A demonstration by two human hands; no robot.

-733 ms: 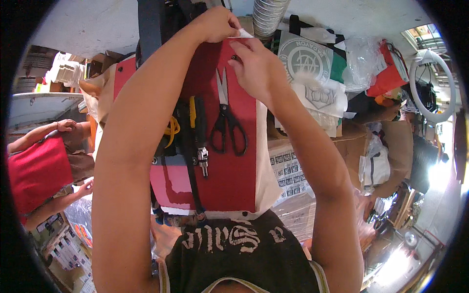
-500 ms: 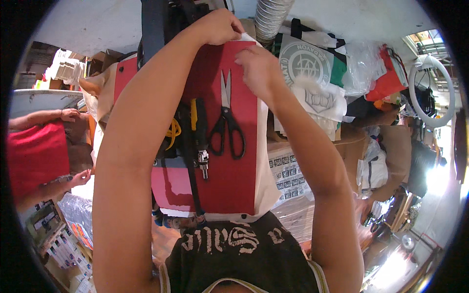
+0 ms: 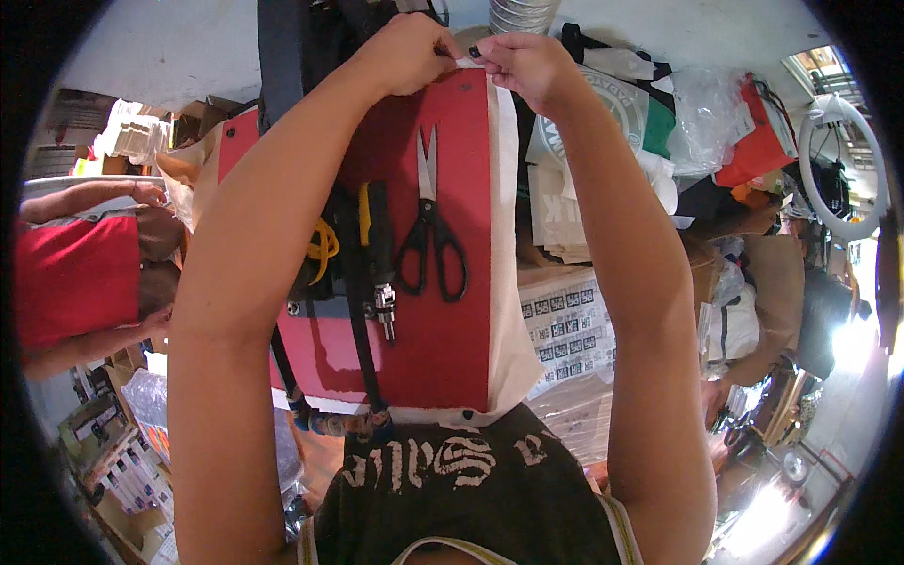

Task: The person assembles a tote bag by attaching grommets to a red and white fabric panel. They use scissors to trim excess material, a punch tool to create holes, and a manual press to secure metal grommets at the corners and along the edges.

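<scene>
A red rectangular panel (image 3: 443, 348) lies in front of me over off-white fabric (image 3: 508, 311) that sticks out along its right side. At the far right corner my left hand (image 3: 414, 58) is closed, its fingers pinching the fabric's far edge. My right hand (image 3: 532, 71) is closed beside it, with a small black round piece (image 3: 475, 52) at its fingertips. Black-handled scissors (image 3: 430, 221) rest on the panel, blades slightly apart and pointing away. Left of them lies a black and yellow tool (image 3: 375, 235) with a metal tip.
Black straps (image 3: 354, 282) and a yellow cord (image 3: 323, 240) lie across the panel's left half. Printed bags (image 3: 556, 202) and clear plastic (image 3: 704, 122) are piled at right, near a white ring lamp (image 3: 796, 169). At far left is another person in red (image 3: 80, 273).
My right hand has moved away from me to the far corner and now pinches the small black piece. My left hand stays at the far edge. The other person's hands have shifted.
</scene>
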